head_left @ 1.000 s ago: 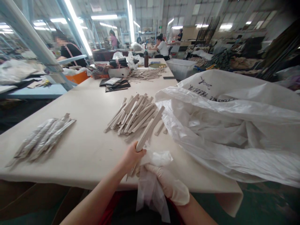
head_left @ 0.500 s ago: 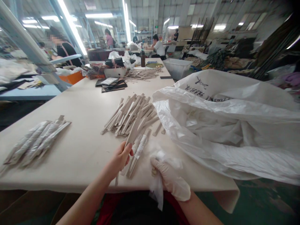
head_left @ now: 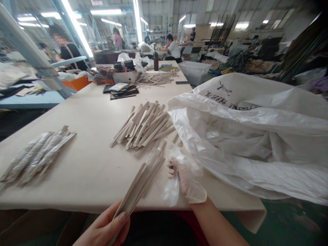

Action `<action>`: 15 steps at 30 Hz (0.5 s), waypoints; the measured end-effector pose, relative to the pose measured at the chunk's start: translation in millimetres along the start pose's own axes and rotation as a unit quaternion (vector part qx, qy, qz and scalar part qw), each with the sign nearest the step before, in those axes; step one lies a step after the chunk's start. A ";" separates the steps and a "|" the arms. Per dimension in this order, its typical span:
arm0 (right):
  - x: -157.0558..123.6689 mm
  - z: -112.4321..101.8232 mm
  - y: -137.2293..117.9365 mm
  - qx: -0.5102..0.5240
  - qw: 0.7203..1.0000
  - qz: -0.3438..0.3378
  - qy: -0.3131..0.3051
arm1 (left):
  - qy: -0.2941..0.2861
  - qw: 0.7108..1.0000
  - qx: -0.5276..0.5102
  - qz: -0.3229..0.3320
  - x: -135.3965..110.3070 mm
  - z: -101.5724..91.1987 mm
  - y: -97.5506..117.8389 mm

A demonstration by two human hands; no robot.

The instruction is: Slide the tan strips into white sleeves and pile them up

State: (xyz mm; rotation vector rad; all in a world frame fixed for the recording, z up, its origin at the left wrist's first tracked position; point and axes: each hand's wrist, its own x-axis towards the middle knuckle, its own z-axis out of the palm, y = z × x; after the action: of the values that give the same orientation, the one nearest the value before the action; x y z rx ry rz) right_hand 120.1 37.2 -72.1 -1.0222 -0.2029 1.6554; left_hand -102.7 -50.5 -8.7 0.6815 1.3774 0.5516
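- The left hand [head_left: 107, 227] has drawn back past the table edge toward the body, thumb and fingers pinched on the near end of a bundle of flat beige strips [head_left: 140, 182], whose far end points at the loose strip pile [head_left: 145, 124]
- The gloved right hand [head_left: 187, 182] now rests on the table [head_left: 84, 171], fingers curled on a clear plastic bag [head_left: 170, 191] just beside the bundle, not around it
- Wrapped bundles [head_left: 36, 155] lie well apart at left; the big white sack [head_left: 246, 143] crowds the right hand's side

Left hand [head_left: 106, 227] grips strips [head_left: 139, 182]; gloved right hand [head_left: 188, 182] clutches plastic sleeves [head_left: 171, 191].
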 end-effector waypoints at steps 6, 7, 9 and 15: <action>-1.6 5.8 2.5 -0.040 0.996 -0.039 0.062 | -0.052 0.997 0.055 0.025 13.8 4.1 -11.4; -3.2 5.7 1.6 -0.063 0.994 -0.049 0.073 | -0.049 0.997 0.063 0.021 16.0 3.7 -13.0; -5.9 4.5 -1.7 -0.123 0.985 -0.083 0.086 | -0.045 0.996 0.071 0.013 19.4 1.1 -15.6; -14.4 3.1 2.7 -0.212 0.964 -0.139 0.077 | -0.045 0.991 0.123 0.006 28.8 -1.6 -4.8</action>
State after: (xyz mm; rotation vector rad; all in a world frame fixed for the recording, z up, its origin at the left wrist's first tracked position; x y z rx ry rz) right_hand 116.1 25.0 -64.5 -1.3697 -0.5890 1.2949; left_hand -100.9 -33.1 -32.2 0.9029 1.3694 0.3577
